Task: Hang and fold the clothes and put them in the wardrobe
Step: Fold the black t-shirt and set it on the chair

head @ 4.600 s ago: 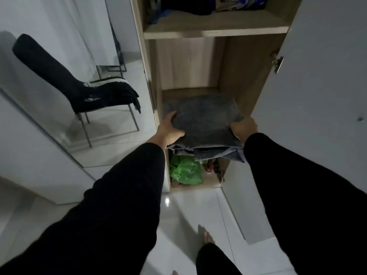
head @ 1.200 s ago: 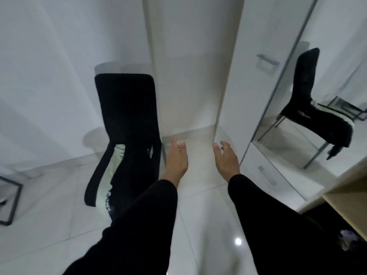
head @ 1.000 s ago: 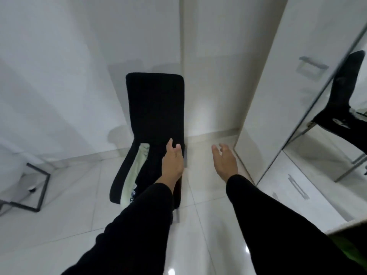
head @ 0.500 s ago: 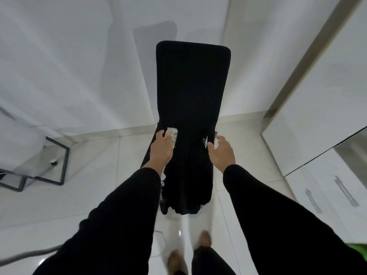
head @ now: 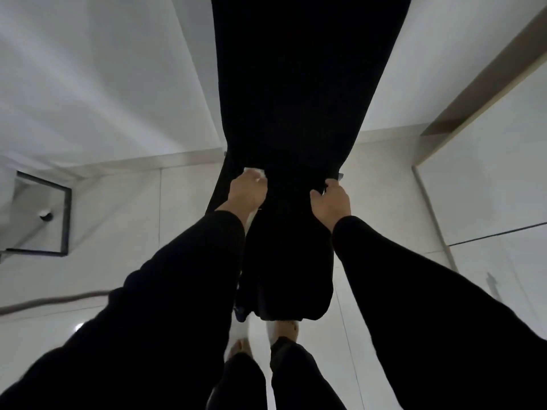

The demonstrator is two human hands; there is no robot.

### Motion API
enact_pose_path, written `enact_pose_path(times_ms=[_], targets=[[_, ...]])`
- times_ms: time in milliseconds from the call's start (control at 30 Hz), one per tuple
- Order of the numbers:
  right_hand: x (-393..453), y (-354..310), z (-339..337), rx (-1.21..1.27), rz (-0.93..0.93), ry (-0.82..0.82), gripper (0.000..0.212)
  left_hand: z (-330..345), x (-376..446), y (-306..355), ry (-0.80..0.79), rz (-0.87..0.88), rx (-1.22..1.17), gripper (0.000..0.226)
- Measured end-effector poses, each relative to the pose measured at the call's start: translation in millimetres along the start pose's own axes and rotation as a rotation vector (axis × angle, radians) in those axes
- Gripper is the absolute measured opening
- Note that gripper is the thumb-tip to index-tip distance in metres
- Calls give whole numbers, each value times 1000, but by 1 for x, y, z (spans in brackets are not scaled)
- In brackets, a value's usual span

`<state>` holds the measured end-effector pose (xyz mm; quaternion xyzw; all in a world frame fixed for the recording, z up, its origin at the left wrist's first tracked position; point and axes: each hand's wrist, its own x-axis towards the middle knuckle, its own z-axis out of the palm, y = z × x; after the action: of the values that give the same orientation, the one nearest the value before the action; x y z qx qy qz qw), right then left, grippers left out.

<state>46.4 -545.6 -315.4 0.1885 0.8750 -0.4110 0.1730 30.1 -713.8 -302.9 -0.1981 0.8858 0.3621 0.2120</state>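
I am at the pick-up step: both hands are down on the dark black garment [head: 291, 261] that lies draped over the seat of the tall-backed black chair [head: 299, 69], its lower end hanging off the front edge above my bare feet. My left hand [head: 247, 192] has its fingers curled down at the garment's left edge, beside a pale strip of cloth [head: 260, 176], but I cannot tell whether they have actually closed on fabric. My right hand [head: 331, 202] curls over the right edge, thumb inward, and appears to be gripping the black cloth. The white wardrobe [head: 488, 173] stands off to my right, well apart from the chair. Next, I judge, both hands need a firm pinch before lifting, raised high enough to clear the seat so it can be shaken out for folding or hanging.
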Motion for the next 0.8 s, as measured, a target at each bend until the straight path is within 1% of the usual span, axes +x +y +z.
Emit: enact_pose_path(times_ms=[67, 133, 233, 300, 367, 433, 533, 600, 633, 667, 733, 767, 800], targets=[[29, 6, 13, 12, 36, -15, 52, 10, 31, 2, -49, -2, 47, 36], [55, 13, 24, 20, 82, -10, 51, 22, 61, 2, -109, 15, 124, 40], [90, 22, 38, 33, 144, 68, 54, 43, 108, -6, -131, -29, 189, 53], [109, 28, 44, 67, 173, 130, 58, 53, 122, -4, -135, -76, 130, 58], [126, 35, 47, 116, 201, 156, 61, 60, 129, 2, -128, -107, 70, 63], [140, 43, 50, 168, 226, 139, 60, 70, 137, 7, -97, -141, 31, 66], [154, 52, 56, 200, 231, 75, 64, 79, 142, 15, -39, -185, -25, 61], [159, 56, 59, 192, 229, 11, 63, 87, 155, 11, -57, -190, -42, 57], [161, 57, 60, 180, 231, -22, 59, 87, 157, 9, -77, -170, -58, 55], [161, 58, 61, 171, 228, -44, 49, 86, 157, 7, -78, -137, -87, 54], [159, 58, 62, 137, 211, -47, 18, 84, 153, 5, -64, -91, -228, 52], [156, 56, 61, 121, 201, -30, 15, 80, 149, 5, -61, -79, -303, 48], [152, 54, 60, 112, 198, -14, 16, 77, 145, 6, -43, -75, -373, 43]])
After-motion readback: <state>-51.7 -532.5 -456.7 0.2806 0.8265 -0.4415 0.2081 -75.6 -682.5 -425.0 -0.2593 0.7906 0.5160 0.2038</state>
